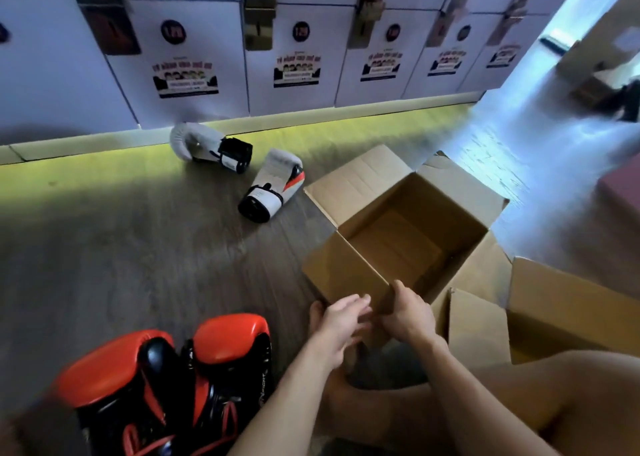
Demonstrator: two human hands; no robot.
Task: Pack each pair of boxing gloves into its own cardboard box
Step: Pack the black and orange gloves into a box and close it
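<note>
While both hands are busy at the open box, nothing's packed yet: both pairs lie on the floor, so the task looks barely begun.

Biggest thing in view is the lockers (194,57), a white row w/ stickers across the back. Below them is the floor (156,247), dark wood w/ a bright strip along the lockers' foot.

The box (346,272) sits mid-frame, right of centre, w/ flaps spread out and its inside bare down to the bottom flaps. The 2nd box (571,303) is just beside it at lower right, also w/ a flap up; can't see its inside. A bare knee (571,386) sits in front of it.

The red pair (166,379) is at lower left, the 2 gloves side by side and touching, near the L forearm. They're closest, so prob. first to go in.

One white glove (207,143) lies at the lockers' foot. The other white glove (273,181) is a bit apart from it, near the box's far-left flap. Both are well away from the hands.

The R hand (408,311) grips the box at its near corner, thumb up against the rim and fingers curled under. Can't tell where the tips end.

The L hand (341,320) holds nothing. Its fingers are straight and close together, reaching toward that same corner; touching or just short, can't tell (blur).

Left to do: finish setting up the box, load the red pair, load the white pair into the 2nd box, and close the flaps if that's wanted.
</note>
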